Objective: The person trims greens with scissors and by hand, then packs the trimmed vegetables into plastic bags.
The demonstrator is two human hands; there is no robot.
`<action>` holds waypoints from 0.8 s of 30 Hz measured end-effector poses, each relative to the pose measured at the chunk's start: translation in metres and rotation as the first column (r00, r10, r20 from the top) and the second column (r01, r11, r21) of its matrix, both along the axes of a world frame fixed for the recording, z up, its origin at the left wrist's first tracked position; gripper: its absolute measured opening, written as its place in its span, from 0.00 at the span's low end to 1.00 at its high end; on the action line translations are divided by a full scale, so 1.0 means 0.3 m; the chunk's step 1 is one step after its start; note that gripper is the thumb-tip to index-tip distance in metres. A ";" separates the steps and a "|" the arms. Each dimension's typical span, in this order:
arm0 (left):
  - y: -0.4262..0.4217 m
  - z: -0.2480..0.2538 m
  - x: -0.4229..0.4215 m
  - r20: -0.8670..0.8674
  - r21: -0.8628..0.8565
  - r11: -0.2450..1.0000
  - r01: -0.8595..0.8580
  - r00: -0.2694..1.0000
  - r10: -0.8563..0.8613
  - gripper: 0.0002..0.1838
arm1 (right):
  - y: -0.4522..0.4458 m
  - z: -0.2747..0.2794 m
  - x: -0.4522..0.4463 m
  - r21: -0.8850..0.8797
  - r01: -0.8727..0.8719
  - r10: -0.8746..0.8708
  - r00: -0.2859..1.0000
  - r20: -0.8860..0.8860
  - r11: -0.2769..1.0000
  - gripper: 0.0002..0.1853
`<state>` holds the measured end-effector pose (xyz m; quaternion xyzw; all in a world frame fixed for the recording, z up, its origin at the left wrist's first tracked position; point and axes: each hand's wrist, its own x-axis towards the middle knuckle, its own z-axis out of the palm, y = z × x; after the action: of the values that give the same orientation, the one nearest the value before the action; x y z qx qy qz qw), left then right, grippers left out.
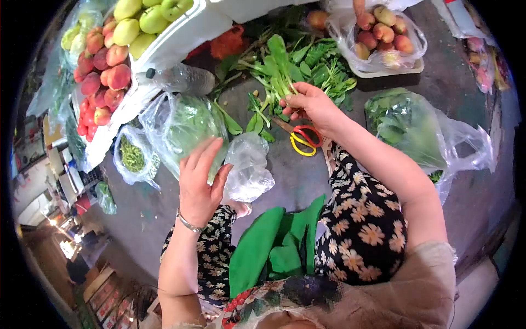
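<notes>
My right hand (309, 107) is closed round the stems of some leafy greens (279, 63), whose leaves point up and away from me. Beyond it lies a loose pile of greens (329, 66). Scissors (306, 140) with red and yellow handles rest just below this hand. My left hand (201, 178), a bracelet on its wrist, is open with the fingers spread. It is at the lower edge of a clear plastic bag of greens (194, 123); whether it touches the bag I cannot tell. A crumpled clear bag (249, 167) lies to its right.
Peaches (104, 77) and green fruit (153, 19) stand at the upper left, near a plastic bottle (183, 79). A small bag of green pods (132, 154) lies left. Bagged peaches (386, 35) are at the upper right, above another bag of greens (405, 123).
</notes>
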<state>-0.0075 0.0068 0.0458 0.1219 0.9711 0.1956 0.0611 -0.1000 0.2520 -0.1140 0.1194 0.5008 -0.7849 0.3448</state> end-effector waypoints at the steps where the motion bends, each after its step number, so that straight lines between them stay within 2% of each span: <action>1: -0.007 0.008 0.006 -0.012 0.003 1.000 0.015 1.000 -0.015 0.27 | 0.015 0.054 0.014 -0.032 -0.013 0.011 0.998 -0.062 0.999 0.16; 3: -0.025 0.018 0.024 -0.082 0.009 0.999 0.053 0.995 -0.052 0.26 | 0.070 0.191 0.063 0.094 -0.057 0.078 0.967 -0.241 0.994 0.12; 5: -0.048 0.022 0.052 -0.077 -0.010 0.998 0.054 0.996 -0.055 0.26 | 0.150 0.304 0.156 0.116 0.103 -0.053 0.928 -0.369 0.988 0.15; 7: -0.069 0.006 0.086 -0.061 0.047 0.999 0.016 0.998 -0.013 0.24 | 0.270 0.378 0.260 0.038 0.225 -0.184 0.872 -0.453 0.974 0.16; 8: -0.077 -0.005 0.101 -0.061 0.070 0.997 0.017 0.998 -0.012 0.24 | 0.327 0.431 0.317 0.068 0.274 -0.206 0.847 -0.491 0.959 0.15; 9: -0.080 -0.006 0.113 -0.060 0.092 0.996 0.016 0.998 -0.011 0.24 | 0.392 0.466 0.376 0.105 0.349 -0.213 0.755 -0.621 0.931 0.13; 11: -0.062 0.012 0.140 -0.063 0.085 0.995 0.044 0.997 -0.038 0.23 | 0.508 0.545 0.476 -0.040 0.477 -0.415 0.717 -0.560 0.878 0.12; 13: -0.046 0.023 0.177 -0.053 0.097 0.995 0.039 0.998 -0.034 0.22 | 0.599 0.639 0.567 0.091 0.652 -0.428 0.589 -0.685 0.752 0.11; 15: -0.030 0.035 0.218 -0.080 0.102 0.992 0.069 0.995 -0.061 0.22 | 0.703 0.647 0.632 0.335 0.782 -0.273 0.529 -0.804 0.526 0.10; 17: -0.002 0.054 0.270 -0.084 0.109 0.993 0.041 0.996 -0.032 0.23 | 0.802 0.584 0.682 0.380 0.821 -0.223 0.502 -0.835 0.427 0.13; 18: 0.015 0.062 0.308 -0.053 0.110 0.994 0.009 0.999 -0.003 0.23 | 0.856 0.515 0.700 0.433 0.810 -0.153 0.523 -0.838 0.395 0.16; 19: 0.028 0.055 0.352 -0.064 0.193 0.981 0.013 0.998 -0.001 0.23 | 0.919 0.418 0.724 0.489 0.796 -0.086 0.550 -0.831 0.357 0.18; 20: 0.035 0.037 0.405 -0.023 0.233 0.972 -0.020 0.999 0.026 0.23 | 1.010 0.288 0.762 0.667 0.736 0.152 0.651 -0.744 0.115 0.27; 21: 0.039 0.016 0.458 0.016 0.270 0.961 -0.056 0.998 0.053 0.24 | 1.054 0.188 0.789 0.779 0.626 0.052 0.779 -0.625 -0.017 0.31; 23: 0.040 -0.018 0.570 0.011 0.270 0.960 -0.066 0.998 0.065 0.23 | 1.048 0.183 0.823 0.787 0.616 0.106 0.781 -0.615 0.031 0.34; 24: 0.038 -0.028 0.624 0.050 0.289 0.952 -0.101 0.995 0.091 0.23 | 1.035 0.200 0.831 0.814 0.574 0.101 0.808 -0.581 0.092 0.31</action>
<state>0.1797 0.0183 0.0375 0.0787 0.9353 0.3413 0.0503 0.1493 0.5626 -0.0540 0.1899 0.9271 -0.3064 -0.1028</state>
